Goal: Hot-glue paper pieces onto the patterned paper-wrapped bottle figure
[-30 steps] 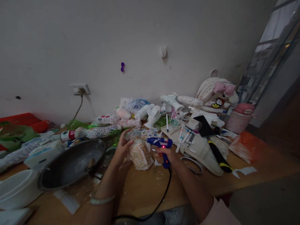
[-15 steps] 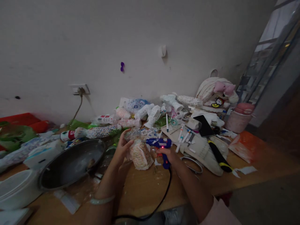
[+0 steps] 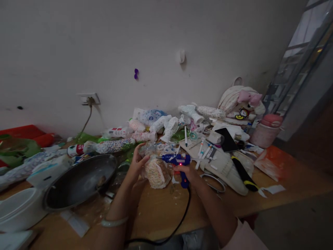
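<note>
My right hand (image 3: pixel 187 172) grips a blue glue gun (image 3: pixel 177 159) with its red light lit. The gun's nozzle points left and reaches the upper part of a plastic bottle piece (image 3: pixel 156 172) wrapped in speckled white and coloured covering. Around the clear upper end of that piece curls my left hand (image 3: pixel 137 163), its thumb on the near side and its fingers partly hidden behind. The wrapped piece rests tilted on the wooden table (image 3: pixel 153 211). From the gun's handle a black cord (image 3: pixel 182 215) loops down over the table's front edge.
A dark basin (image 3: pixel 80 184) and a white tub (image 3: pixel 20 210) stand at left. Speckled wrapped bottles (image 3: pixel 170 129) pile up along the wall. On the right lie markers (image 3: pixel 205 151), a black phone (image 3: pixel 226 140), a tape ring (image 3: pixel 213 183) and a black-yellow handle (image 3: pixel 244 174).
The glue gun has shifted slightly left, bringing its nozzle closer over the top of the wrapped piece. My left hand keeps its hold and has hardly moved.
</note>
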A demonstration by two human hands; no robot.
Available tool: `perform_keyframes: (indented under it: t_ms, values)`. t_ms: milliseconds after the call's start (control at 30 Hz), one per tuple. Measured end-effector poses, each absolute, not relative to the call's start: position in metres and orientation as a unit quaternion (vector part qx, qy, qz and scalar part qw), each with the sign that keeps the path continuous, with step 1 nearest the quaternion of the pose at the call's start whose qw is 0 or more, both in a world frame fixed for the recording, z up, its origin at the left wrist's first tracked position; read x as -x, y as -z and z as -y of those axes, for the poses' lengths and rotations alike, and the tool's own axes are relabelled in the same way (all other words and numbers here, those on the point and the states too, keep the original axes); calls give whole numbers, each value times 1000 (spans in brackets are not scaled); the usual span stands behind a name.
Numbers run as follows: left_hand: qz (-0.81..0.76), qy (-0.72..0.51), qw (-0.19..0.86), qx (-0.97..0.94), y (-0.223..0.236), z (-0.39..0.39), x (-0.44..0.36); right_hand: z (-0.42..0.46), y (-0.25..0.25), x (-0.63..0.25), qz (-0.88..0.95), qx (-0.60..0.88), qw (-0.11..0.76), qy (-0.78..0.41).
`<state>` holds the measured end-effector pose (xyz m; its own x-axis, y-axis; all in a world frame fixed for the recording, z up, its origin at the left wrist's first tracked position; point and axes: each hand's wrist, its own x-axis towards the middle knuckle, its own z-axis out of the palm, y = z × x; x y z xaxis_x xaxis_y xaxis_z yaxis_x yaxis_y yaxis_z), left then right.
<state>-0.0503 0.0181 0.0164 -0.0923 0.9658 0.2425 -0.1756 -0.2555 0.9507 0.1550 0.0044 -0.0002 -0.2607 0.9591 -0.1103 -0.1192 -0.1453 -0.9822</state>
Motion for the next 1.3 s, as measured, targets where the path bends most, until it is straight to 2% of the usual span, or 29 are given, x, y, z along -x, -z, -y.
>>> perform_keyframes:
  t_ms: [733,1300]
  values:
    - [-398,-622,458,-494,-15,-19,50,-4,5,-154,467,448,443,-620]
    - [-395,-630,462,-484,-15,-19,49,-8,11,-156,481,483,406,-608]
